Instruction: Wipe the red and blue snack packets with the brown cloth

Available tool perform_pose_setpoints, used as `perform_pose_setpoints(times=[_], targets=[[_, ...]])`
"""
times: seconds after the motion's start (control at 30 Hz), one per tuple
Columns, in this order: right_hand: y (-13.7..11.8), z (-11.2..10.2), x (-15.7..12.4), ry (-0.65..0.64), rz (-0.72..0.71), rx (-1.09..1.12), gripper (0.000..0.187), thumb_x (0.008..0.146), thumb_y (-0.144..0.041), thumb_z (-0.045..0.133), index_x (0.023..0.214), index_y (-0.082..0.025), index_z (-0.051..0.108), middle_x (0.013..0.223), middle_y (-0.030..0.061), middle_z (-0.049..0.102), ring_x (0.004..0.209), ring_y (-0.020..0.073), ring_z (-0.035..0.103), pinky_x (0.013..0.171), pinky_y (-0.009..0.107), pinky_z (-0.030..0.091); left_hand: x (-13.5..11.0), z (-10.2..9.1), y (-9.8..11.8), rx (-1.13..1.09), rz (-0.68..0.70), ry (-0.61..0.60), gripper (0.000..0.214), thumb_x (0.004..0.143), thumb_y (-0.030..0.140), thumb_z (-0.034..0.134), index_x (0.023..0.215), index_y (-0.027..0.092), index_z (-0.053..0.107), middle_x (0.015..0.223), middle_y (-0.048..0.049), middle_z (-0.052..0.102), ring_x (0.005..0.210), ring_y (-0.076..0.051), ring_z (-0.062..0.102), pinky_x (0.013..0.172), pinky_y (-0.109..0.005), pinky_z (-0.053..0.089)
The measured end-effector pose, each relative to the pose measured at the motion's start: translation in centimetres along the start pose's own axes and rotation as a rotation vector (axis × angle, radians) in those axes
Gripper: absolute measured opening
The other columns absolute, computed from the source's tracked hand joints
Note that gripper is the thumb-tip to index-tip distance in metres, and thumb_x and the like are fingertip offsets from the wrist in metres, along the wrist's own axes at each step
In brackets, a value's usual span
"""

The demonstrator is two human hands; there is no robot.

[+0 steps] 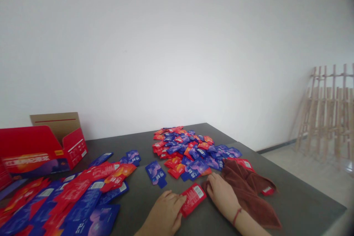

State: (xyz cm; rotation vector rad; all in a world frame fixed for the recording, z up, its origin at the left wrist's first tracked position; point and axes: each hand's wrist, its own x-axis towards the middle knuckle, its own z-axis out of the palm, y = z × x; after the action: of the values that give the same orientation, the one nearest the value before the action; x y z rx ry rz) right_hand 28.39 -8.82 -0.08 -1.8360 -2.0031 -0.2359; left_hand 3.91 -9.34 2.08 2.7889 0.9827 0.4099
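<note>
left hand (166,212), mine: touching flat red rectangular packet (193,200), grip unclear; my right hand (222,194): clutching brown fabric cloth (250,195). likely wiping step; calls for packet steadied.

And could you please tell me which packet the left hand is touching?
The red packet lying between the left hand and the right hand, barcode up. The left hand touches its left end; the other packets lie clear of that hand.

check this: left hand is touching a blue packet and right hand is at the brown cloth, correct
Wrong colour: the head view shows the left hand touching a red packet, not a blue one. The right hand is indeed at the brown cloth.
</note>
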Motion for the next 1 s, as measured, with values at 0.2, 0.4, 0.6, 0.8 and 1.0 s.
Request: perform_pose_setpoints(times=[0.2, 0.4, 0.6, 0.8, 1.0], targets=[[-0.8, 0.5, -0.8, 0.046, -0.11, 0.258, 0.018, 0.083, -0.008, 0.043, 0.08, -0.021, 0.055, 0.087, 0.004, 0.061, 0.081, 0.0184, 0.059, 0.073, 0.03, 0.046, 0.1, 0.7, 0.9, 0.025, -0.071, -0.012, 0.048, 0.082, 0.019, 0.056, 0.129, 0.018, 0.051, 0.124, -0.0102, 0.061, 0.11, -0.028, 0.057, 0.096, -0.041, 0.044], [-1.2, -0.9, -0.4, 0.26, -0.192, 0.569, 0.022, 0.091, -0.014, 0.039, 0.101, -0.021, 0.057, 0.104, 0.0084, 0.061, 0.099, 0.0203, 0.057, 0.089, 0.036, 0.046, 0.5, 1.6, -0.7, -0.149, -0.146, 0.121, 0.055, 0.081, 0.008, 0.04, 0.133, 0.021, 0.047, 0.126, -0.0066, 0.061, 0.106, -0.022, 0.061, 0.095, -0.036, 0.045], [-2.0, -2.0, -0.2, 0.404, -0.15, 0.627, 0.023, 0.091, -0.013, 0.037, 0.103, -0.021, 0.056, 0.108, 0.0099, 0.058, 0.103, 0.021, 0.054, 0.091, 0.039, 0.045, 1.1, 2.1, -1.9, -0.536, -0.379, 0.222, 0.047, 0.091, 0.019, 0.034, 0.138, 0.023, 0.039, 0.108, -0.0008, 0.067, 0.086, -0.016, 0.066, 0.079, -0.03, 0.052], [-4.9, -0.8, -0.5, -0.005, -0.417, 0.41, 0.017, 0.087, -0.02, 0.057, 0.102, -0.022, 0.062, 0.105, 0.0043, 0.062, 0.104, 0.021, 0.052, 0.092, 0.037, 0.042, 0.6, 2.0, -2.6, -0.097, -0.318, 0.253, 0.037, 0.083, 0.019, 0.055, 0.12, 0.022, 0.056, 0.12, -0.0065, 0.06, 0.117, -0.025, 0.05, 0.1, -0.041, 0.037], [-4.6, -0.4, 0.0, -0.027, -0.22, 0.194, 0.011, 0.089, -0.023, 0.058, 0.096, -0.023, 0.067, 0.104, 0.0039, 0.062, 0.1, 0.021, 0.051, 0.085, 0.034, 0.04, 0.1, 1.2, -3.2, -0.032, -0.317, 0.194, 0.019, 0.088, 0.023, 0.054, 0.105, 0.024, 0.063, 0.114, -0.0037, 0.061, 0.113, -0.023, 0.052, 0.097, -0.04, 0.038]])
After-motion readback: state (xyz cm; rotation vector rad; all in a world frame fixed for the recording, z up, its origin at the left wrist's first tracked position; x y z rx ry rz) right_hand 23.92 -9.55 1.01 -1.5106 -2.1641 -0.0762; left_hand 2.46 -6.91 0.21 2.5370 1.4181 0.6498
